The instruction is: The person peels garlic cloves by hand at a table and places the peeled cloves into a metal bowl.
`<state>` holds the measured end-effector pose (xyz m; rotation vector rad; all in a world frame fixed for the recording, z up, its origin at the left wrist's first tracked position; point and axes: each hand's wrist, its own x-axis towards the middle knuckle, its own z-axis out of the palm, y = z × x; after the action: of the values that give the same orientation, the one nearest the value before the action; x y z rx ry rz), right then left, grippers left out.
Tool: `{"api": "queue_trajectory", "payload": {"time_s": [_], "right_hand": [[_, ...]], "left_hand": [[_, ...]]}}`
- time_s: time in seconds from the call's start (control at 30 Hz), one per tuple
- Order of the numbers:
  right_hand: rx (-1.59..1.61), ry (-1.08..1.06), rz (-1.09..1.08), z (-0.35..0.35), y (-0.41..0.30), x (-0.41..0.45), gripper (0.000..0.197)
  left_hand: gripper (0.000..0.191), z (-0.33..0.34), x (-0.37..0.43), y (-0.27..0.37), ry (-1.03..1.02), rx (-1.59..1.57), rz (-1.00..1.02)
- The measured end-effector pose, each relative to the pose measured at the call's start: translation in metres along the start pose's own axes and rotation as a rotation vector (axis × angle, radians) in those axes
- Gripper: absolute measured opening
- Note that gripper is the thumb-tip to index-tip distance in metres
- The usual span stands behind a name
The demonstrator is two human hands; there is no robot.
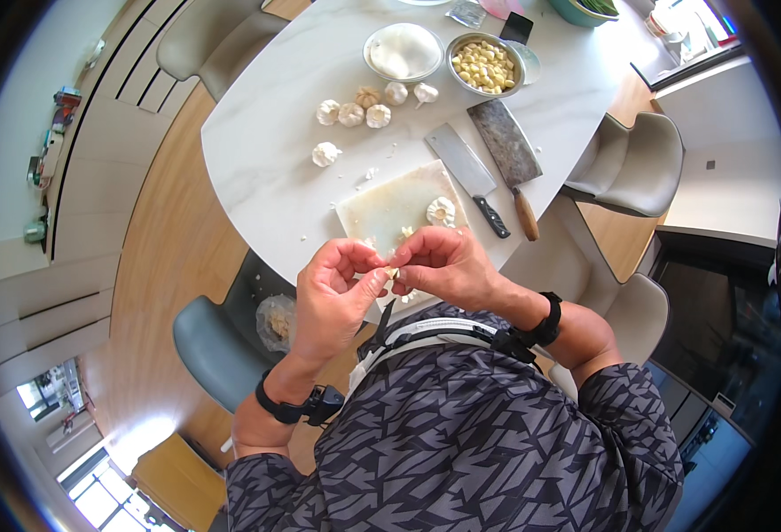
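Note:
Between the fingertips of my left hand (337, 286) and my right hand (440, 266) is a small garlic clove (391, 272), pinched from both sides. Fingers cover much of it. Both hands hover over the near part of a pale cutting board (390, 199). On the board's right side sits a garlic bulb (441, 211), and bits of peel and loose pieces lie near my fingers. To the right of the board rest a black-handled cleaver (462, 163) and a larger, darkened cleaver (507, 143) with a wooden handle.
Whole garlic bulbs (351, 114) lie beyond the board, one bulb (325, 154) apart. Farther back stand a metal bowl of peeled cloves (487, 66) and a bowl with white contents (403, 52). A plastic bag of scraps (277, 324) rests on a grey-blue chair (214, 352) at left.

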<state>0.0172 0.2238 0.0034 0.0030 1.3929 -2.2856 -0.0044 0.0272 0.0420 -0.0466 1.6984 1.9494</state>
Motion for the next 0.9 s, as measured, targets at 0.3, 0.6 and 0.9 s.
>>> {"api": "queue_trajectory", "payload": {"time_s": [0.3,0.6,0.9], "right_hand": [[0.067,0.05,-0.035,0.004,-0.002,-0.001,0.011],[-0.002,0.092,0.025,0.012,-0.013,-0.002,0.014],[-0.55,0.197,-0.374,0.014,-0.014,0.0,0.011]], "left_hand": [[0.029,0.005,-0.002,-0.005,0.012,-0.021,0.178],[0.035,0.001,-0.005,-0.014,0.034,0.348,0.475],[0.023,0.001,-0.004,-0.007,0.104,0.526,0.556]]}}
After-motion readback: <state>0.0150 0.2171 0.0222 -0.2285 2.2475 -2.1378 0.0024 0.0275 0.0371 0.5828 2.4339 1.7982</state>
